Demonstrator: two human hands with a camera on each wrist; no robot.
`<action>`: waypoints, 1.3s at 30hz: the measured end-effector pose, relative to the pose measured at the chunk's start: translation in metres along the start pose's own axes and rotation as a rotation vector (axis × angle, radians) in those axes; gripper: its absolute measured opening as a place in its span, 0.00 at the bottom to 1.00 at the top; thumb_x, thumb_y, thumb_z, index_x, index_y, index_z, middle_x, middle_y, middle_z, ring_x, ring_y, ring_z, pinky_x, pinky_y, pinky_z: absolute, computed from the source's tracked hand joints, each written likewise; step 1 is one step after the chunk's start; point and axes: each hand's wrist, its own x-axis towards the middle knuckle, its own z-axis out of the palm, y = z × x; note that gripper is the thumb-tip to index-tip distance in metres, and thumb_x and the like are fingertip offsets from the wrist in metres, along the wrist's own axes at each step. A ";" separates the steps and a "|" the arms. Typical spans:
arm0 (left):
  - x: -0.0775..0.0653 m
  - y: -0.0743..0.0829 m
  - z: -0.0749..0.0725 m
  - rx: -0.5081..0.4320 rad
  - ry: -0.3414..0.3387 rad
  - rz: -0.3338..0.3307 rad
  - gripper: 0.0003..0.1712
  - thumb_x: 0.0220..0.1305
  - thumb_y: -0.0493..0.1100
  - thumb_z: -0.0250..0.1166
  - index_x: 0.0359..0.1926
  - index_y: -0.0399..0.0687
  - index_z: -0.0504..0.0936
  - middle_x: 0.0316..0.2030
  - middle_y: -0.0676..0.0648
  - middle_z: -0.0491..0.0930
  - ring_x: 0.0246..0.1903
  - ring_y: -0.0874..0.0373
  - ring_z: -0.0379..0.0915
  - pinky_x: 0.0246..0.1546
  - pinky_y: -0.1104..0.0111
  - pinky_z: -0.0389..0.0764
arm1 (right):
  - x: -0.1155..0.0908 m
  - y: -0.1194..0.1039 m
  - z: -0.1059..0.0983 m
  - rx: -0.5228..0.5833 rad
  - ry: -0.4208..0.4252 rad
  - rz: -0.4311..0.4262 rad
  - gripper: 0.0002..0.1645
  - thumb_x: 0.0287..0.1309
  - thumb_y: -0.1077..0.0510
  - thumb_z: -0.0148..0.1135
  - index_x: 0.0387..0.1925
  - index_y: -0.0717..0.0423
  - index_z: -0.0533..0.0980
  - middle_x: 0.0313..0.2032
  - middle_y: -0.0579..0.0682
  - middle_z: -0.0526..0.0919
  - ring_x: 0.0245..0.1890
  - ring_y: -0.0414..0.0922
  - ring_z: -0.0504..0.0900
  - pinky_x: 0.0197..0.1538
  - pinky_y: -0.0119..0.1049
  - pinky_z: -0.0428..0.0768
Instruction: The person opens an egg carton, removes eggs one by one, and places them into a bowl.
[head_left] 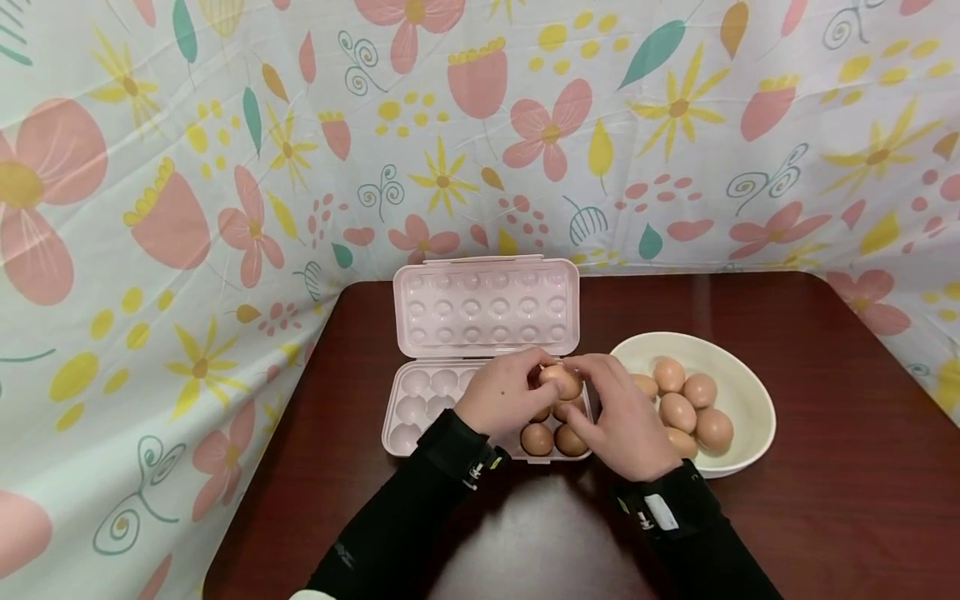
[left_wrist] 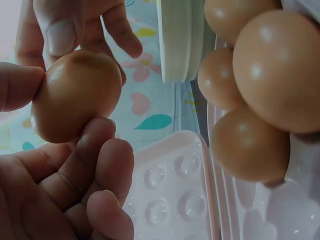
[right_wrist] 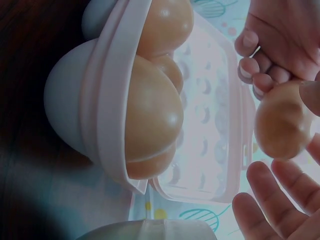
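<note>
My left hand (head_left: 504, 392) pinches a brown egg (head_left: 562, 382) between thumb and fingers, raised above the right end of a pink egg carton (head_left: 389, 417). Close around the egg's right side is my right hand (head_left: 628, 421), fingers spread and fairly straight, fingertips right at the shell. In the left wrist view the held egg (left_wrist: 77, 95) lies between both hands' fingers. Several eggs (head_left: 537, 439) sit in the carton's right-hand cups, partly hidden by the hands; cups at the left end (head_left: 411, 409) hold none. The carton's dimpled lid (head_left: 486, 302) stands open behind.
A cream oval bowl (head_left: 759, 429) with several brown eggs (head_left: 678, 412) stands right of the carton, partly behind my right hand. The dark red table (head_left: 825, 500) ends at a flowered cloth (head_left: 480, 167) hanging behind and to the left.
</note>
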 end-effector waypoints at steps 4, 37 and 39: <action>0.000 0.002 0.004 -0.008 -0.028 0.026 0.15 0.63 0.56 0.60 0.49 0.65 0.83 0.30 0.63 0.79 0.31 0.66 0.75 0.33 0.73 0.74 | 0.000 -0.002 -0.001 0.019 -0.001 -0.034 0.34 0.55 0.57 0.72 0.64 0.44 0.73 0.56 0.45 0.78 0.57 0.40 0.75 0.56 0.34 0.73; -0.001 -0.001 0.004 -0.049 -0.017 0.061 0.17 0.68 0.52 0.58 0.55 0.60 0.82 0.38 0.60 0.81 0.33 0.70 0.75 0.36 0.75 0.76 | -0.014 0.025 -0.018 -0.083 0.069 0.195 0.25 0.61 0.60 0.63 0.60 0.56 0.74 0.51 0.55 0.81 0.48 0.50 0.77 0.49 0.47 0.74; -0.001 -0.003 0.003 -0.044 -0.014 0.054 0.17 0.68 0.52 0.59 0.55 0.60 0.83 0.38 0.60 0.82 0.34 0.69 0.76 0.37 0.75 0.76 | -0.014 0.027 -0.019 -0.084 0.071 0.220 0.24 0.61 0.61 0.62 0.60 0.58 0.73 0.50 0.58 0.80 0.48 0.52 0.77 0.50 0.50 0.74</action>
